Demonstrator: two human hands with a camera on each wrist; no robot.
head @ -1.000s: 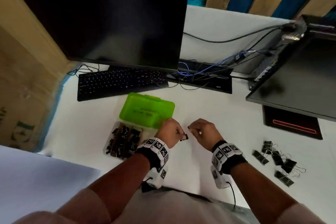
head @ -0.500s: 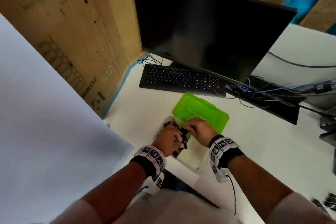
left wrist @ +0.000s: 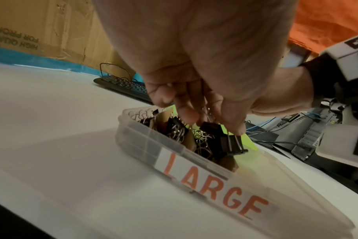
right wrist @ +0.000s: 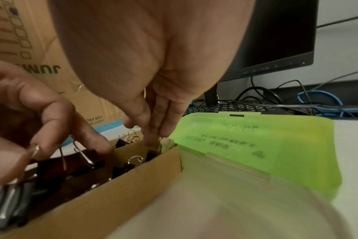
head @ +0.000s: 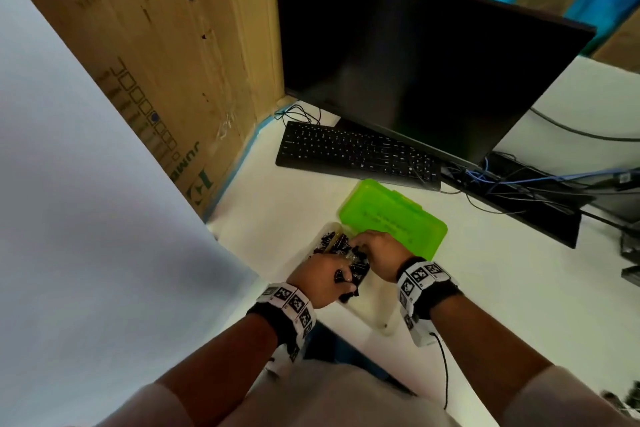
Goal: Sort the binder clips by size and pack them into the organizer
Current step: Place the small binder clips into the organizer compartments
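Note:
A clear plastic organizer labelled "LARGE" lies on the white desk, its green lid folded back. A cardboard divider walls off a compartment holding several black binder clips. My left hand hovers over that compartment and pinches black binder clips by their wire handles; they hang just above the pile. My right hand reaches into the compartment's far end by the lid, its fingers straight and pointing down among the clips. What they touch is hidden.
A black keyboard and a dark monitor stand behind the organizer, with tangled cables to the right. A big cardboard box walls the left side. A few loose clips show at the bottom right edge.
Both hands have moved left from the bare desk to over the organizer's filled compartment, the left carrying clips. The head view has swung left, so the loose clip pile is nearly out of view.

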